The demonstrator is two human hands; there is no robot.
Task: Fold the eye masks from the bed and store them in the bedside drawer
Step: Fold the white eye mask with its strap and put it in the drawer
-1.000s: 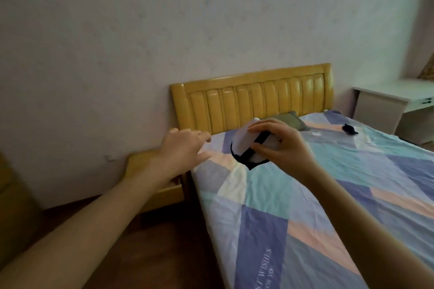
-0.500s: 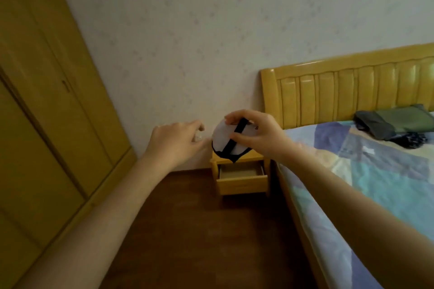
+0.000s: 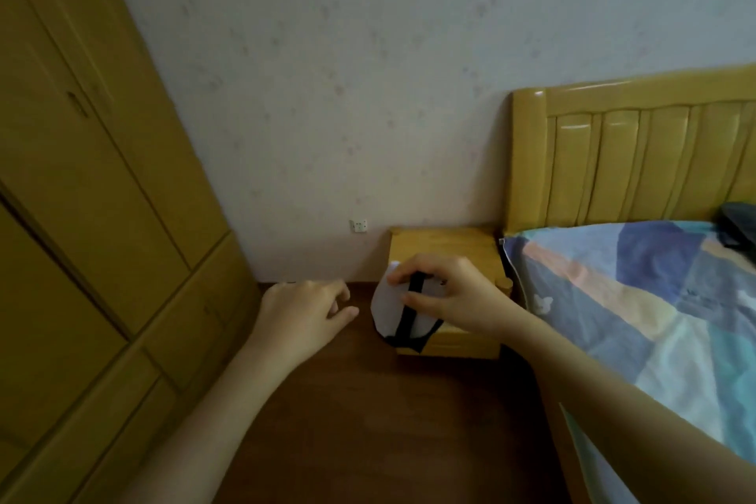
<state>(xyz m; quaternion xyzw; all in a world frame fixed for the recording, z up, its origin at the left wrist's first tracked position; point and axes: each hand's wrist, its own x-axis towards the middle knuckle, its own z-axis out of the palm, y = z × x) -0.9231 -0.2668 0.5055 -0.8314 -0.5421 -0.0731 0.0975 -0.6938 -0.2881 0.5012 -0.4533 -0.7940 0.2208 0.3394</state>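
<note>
My right hand [image 3: 454,295] pinches a folded white eye mask [image 3: 388,309] with a black strap and black edge. The mask hangs in front of the yellow bedside cabinet [image 3: 446,248], over its pulled-out drawer [image 3: 458,346]; the drawer's inside is hidden behind mask and hand. My left hand [image 3: 304,313] hovers just left of the mask with loosely curled fingers and holds nothing. The bed [image 3: 654,299] with its patchwork sheet lies to the right.
A tall yellow wardrobe [image 3: 94,196] fills the left side. A wall socket [image 3: 358,225] sits low beside the cabinet. The yellow headboard [image 3: 638,151] rises at right, with dark cloth [image 3: 738,227] on the bed's far edge. Dark wood floor [image 3: 368,421] lies below.
The view has swung left from the bed to the cabinet. My right hand has carried the mask off the bed and lowered it over the drawer; my left hand moved alongside.
</note>
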